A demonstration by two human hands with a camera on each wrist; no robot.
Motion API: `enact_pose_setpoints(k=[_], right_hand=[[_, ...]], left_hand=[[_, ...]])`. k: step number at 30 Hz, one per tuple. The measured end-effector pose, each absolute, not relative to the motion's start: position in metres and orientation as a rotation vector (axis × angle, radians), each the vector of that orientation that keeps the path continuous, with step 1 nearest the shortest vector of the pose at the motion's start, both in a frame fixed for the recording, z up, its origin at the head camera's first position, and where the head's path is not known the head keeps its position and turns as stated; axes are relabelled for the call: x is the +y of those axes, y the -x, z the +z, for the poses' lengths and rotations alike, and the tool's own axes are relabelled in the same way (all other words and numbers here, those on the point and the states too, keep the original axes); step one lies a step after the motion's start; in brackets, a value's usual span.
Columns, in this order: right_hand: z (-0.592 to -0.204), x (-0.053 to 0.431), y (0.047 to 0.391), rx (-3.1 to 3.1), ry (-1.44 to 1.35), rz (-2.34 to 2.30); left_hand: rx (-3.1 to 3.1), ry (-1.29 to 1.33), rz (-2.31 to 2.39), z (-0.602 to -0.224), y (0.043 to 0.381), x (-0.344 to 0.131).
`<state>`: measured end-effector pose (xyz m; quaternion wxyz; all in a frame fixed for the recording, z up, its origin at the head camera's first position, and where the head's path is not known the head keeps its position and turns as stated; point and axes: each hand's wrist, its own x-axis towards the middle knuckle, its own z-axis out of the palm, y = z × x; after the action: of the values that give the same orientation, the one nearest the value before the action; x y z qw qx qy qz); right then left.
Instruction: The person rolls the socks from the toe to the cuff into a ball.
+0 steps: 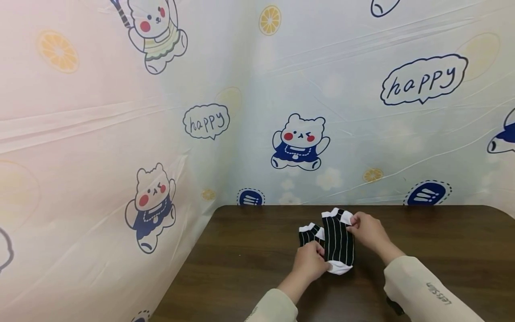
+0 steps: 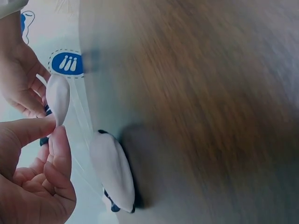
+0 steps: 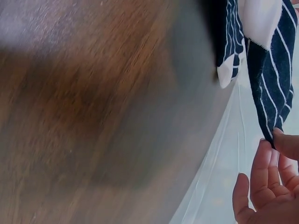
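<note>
A black sock with thin white stripes, a white toe and white trim is held up over the table, between my two hands. My left hand pinches it by the white toe, thumb against fingertips. At the upper right edge, by the white trim, my right hand pinches it; the right wrist view shows thumb and fingers closed on a striped corner. A matching striped sock lies on the table just left of the held one, partly hidden behind my left hand. Its white end shows in the left wrist view.
The brown wooden table spreads under both hands. A small dark thing pokes out beneath the right sleeve, mostly hidden. Behind and to the left hangs a pale printed curtain with cartoon bears, bordering the table.
</note>
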<state>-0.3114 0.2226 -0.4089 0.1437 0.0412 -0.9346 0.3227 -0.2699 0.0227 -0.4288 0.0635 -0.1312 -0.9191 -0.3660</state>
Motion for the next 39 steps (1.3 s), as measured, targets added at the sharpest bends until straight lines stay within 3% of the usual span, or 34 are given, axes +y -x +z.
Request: enact_pose_setpoints(k=[39], right_hand=[[-0.424, 0.171, 0.324, -2.636, -0.195, 1.025]], left_hand=[[-2.751, 0.333, -1.286, -0.429, 0.272, -0.031]])
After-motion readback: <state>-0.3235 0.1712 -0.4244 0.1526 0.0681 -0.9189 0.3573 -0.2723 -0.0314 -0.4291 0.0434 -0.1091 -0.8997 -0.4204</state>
